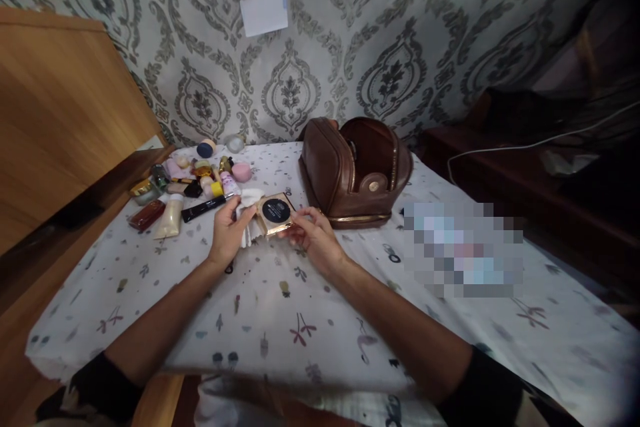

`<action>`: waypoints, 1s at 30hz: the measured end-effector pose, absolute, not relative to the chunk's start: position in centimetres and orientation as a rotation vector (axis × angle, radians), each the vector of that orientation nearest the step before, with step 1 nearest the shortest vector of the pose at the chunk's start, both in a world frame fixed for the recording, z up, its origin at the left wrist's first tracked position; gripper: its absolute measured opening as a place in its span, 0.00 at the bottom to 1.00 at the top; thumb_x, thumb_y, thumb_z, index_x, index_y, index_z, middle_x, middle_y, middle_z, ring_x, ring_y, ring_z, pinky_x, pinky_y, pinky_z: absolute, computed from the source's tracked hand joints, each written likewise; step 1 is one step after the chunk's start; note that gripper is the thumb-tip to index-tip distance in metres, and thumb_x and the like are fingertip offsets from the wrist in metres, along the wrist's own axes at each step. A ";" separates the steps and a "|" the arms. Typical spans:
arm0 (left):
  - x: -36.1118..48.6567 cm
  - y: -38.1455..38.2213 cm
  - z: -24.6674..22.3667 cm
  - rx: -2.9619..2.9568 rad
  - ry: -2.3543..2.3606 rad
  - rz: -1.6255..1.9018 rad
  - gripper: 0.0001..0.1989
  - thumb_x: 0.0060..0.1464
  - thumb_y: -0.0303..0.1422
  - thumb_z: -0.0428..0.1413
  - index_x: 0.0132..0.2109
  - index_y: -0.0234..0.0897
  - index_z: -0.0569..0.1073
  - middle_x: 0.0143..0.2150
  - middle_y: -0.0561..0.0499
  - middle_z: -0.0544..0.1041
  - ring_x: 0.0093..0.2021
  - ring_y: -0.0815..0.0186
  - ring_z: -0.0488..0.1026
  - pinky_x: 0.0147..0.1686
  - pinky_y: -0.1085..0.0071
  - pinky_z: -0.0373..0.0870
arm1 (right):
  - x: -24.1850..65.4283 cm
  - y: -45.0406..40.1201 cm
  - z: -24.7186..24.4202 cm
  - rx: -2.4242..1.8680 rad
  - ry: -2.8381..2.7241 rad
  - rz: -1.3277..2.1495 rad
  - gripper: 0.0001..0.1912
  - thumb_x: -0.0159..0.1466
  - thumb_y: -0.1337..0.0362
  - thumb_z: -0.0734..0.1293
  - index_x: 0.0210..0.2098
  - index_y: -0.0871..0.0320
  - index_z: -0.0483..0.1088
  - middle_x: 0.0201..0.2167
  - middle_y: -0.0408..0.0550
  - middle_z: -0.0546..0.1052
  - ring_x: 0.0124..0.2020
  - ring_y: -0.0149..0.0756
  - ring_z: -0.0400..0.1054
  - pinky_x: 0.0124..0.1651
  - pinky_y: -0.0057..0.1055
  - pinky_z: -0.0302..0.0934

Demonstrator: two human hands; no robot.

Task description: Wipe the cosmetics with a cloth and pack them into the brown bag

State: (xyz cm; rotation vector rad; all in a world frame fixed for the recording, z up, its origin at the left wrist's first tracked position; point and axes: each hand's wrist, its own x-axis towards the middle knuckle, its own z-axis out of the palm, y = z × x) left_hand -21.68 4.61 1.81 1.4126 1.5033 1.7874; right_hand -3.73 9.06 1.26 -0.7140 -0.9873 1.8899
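Note:
Between my two hands, above the patterned cloth [260,320], is a square gold powder compact [276,211] with a round black label on its upper face. My left hand [230,230] grips its left side together with a white cloth [249,230], part of which hangs below the fingers. The fingers of my right hand [317,237] pinch the compact's right edge. Just behind my right hand stands a brown leather cosmetic bag [327,170], its top unzipped and its dark inside showing. A black tube [204,208] lies close to my left hand.
Several cosmetics are clustered at the back left, among them a cream tube [170,217], a pink jar [242,172] and a dark red box [147,215]. A wooden cabinet [65,100] borders the left. A blurred-out item [465,250] lies at right. Patterned wallpaper [290,80] rises behind.

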 end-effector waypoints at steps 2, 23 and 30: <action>-21.6 4.4 2.1 1.461 1.495 1.764 0.14 0.56 0.41 0.61 0.43 0.36 0.77 0.39 0.52 0.77 0.39 0.66 0.72 0.44 0.73 0.68 | -3.7 9.0 1.4 -0.700 -0.929 1.919 0.23 0.53 0.58 0.77 0.41 0.53 0.62 0.25 0.40 0.79 0.25 0.35 0.77 0.25 0.26 0.65; -21.5 4.3 3.2 1.489 1.513 1.673 0.12 0.50 0.40 0.63 0.36 0.36 0.74 0.33 0.54 0.75 0.35 0.66 0.70 0.37 0.73 0.67 | -3.3 9.5 1.7 -0.597 -0.891 2.011 0.20 0.57 0.54 0.75 0.40 0.50 0.61 0.27 0.37 0.79 0.27 0.32 0.76 0.28 0.25 0.69; -21.7 4.4 3.1 1.494 1.584 1.767 0.10 0.52 0.39 0.61 0.36 0.36 0.75 0.32 0.54 0.74 0.33 0.67 0.68 0.37 0.74 0.66 | -3.4 9.3 1.2 -0.644 -0.883 2.000 0.21 0.52 0.64 0.79 0.35 0.54 0.64 0.27 0.39 0.77 0.29 0.29 0.74 0.34 0.25 0.72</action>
